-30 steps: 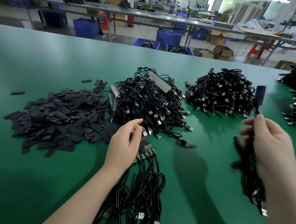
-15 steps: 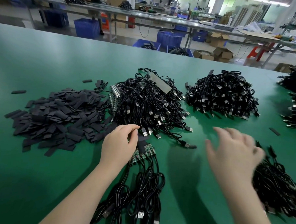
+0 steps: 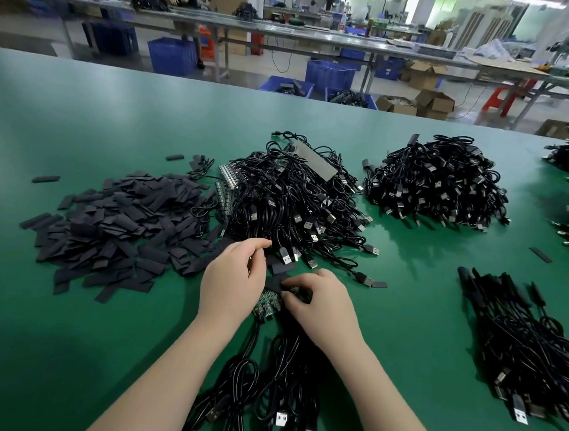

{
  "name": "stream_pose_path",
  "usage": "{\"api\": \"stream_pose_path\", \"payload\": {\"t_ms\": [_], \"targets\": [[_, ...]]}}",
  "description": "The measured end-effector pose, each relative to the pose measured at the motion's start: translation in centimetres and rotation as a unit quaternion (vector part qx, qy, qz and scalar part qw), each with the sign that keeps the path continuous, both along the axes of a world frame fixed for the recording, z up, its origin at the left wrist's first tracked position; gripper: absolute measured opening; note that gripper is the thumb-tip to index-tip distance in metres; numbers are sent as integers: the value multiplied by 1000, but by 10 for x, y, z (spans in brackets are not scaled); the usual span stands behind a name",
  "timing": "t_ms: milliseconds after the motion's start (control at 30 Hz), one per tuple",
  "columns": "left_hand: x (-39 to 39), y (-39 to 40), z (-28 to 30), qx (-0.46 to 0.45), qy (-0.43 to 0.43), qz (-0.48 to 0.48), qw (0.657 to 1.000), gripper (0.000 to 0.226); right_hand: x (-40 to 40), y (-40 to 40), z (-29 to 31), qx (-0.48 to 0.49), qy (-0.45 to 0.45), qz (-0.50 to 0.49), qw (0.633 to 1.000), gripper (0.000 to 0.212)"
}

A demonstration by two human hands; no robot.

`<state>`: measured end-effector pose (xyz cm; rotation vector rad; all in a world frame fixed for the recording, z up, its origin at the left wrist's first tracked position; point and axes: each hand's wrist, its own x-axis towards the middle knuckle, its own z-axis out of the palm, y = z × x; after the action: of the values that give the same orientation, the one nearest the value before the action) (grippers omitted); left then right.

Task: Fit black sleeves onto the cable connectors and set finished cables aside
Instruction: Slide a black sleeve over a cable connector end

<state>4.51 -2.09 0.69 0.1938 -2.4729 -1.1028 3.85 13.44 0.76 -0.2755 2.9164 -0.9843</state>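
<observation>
A bundle of black cables runs from the near table edge up to both hands: the left hand curls its fingers around a black sleeve while the right hand pinches the small green connector boards just beside it. Bare green table separates them from the finished cables at the right. Farther off lie the loose sleeve heap at left and two cable piles, with open tabletop reaching the far edge.

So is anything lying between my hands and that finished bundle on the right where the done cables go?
Nothing visible: bare green table runs from the right hand to the finished bundle. One stray sleeve lies farther back, off that path.
</observation>
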Motion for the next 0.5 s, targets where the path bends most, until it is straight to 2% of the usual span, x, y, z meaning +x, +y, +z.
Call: {"api": "stream_pose_path", "payload": {"t_ms": [67,133,333,433,500], "targets": [[0,0,-1,-22,-3,-3,1000,26,1,4,-4,-18,19,-11,1000,31],[-1,0,-1,-36,-8,-7,999,26,2,6,-7,4,29,-19,999,35],[0,1,-1,-45,-15,-17,999,25,2,2,-9,53,57,-7,997,31],[-2,0,-2,-40,-16,-15,999,25,1,2,-10,5,59,-15,998,17],[-3,-1,-2,-17,-12,-14,1000,26,2,4,-10,-82,60,-23,995,6]]}}
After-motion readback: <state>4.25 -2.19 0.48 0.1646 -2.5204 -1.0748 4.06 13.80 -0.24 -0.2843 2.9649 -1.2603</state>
